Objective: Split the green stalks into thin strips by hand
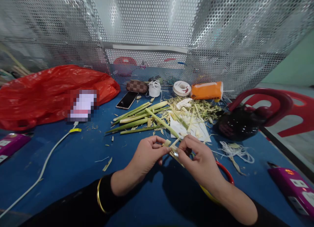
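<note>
Between both hands is a pale green plant stalk [160, 119] with peeled, curling strips at its near end. My left hand [150, 151] pinches the near end between thumb and fingers. Just to the right, my right hand [196, 158] is closed on the same stalk, thumb against forefinger. Beyond the hands lie several green stalks [137, 117] side by side, with a white paper sheet [205, 130] carrying plant scraps to their right. Under my right forearm, a red and yellow ring-shaped handle [225, 171] partly shows; what it belongs to is hidden.
A red plastic bag [49, 79] and a lit phone [83, 104] with a white cable are left. A dark phone [127, 100], a ribbon spool [182, 88] and an orange packet [207, 90] line the back. Right are a black pot-like object [237, 125], white string [236, 151] and a purple box [293, 186].
</note>
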{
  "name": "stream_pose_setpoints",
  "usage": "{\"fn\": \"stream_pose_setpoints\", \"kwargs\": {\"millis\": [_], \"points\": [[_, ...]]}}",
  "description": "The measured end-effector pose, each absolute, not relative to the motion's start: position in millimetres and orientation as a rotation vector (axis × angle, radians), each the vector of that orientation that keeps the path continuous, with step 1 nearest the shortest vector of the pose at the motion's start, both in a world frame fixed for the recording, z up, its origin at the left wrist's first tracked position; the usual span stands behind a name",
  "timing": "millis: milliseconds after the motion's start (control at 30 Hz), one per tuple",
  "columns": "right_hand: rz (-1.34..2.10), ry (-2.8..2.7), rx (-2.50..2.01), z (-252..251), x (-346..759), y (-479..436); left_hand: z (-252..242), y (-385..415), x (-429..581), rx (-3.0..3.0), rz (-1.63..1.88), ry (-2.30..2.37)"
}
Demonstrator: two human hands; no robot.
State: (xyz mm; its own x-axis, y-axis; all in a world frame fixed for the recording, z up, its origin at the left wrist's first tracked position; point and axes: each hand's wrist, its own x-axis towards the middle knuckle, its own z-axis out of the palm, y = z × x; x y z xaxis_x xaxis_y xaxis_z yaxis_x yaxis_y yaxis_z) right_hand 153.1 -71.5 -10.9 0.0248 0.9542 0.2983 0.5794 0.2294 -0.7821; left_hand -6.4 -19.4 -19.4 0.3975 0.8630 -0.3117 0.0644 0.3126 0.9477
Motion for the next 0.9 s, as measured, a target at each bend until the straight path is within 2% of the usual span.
{"fn": "stream_pose_setpoints", "kwargs": {"millis": [533,900], "points": [[0.559,-1.667,-1.462,-16.5,146.9,-72.7,-15.0,-28.1,-3.1,1.273,0.645,1.076],[0.751,-1.646,-1.416,-19.8,151.0,-71.8,-13.2,-28.7,-3.2,1.327,0.668,1.095]]}}
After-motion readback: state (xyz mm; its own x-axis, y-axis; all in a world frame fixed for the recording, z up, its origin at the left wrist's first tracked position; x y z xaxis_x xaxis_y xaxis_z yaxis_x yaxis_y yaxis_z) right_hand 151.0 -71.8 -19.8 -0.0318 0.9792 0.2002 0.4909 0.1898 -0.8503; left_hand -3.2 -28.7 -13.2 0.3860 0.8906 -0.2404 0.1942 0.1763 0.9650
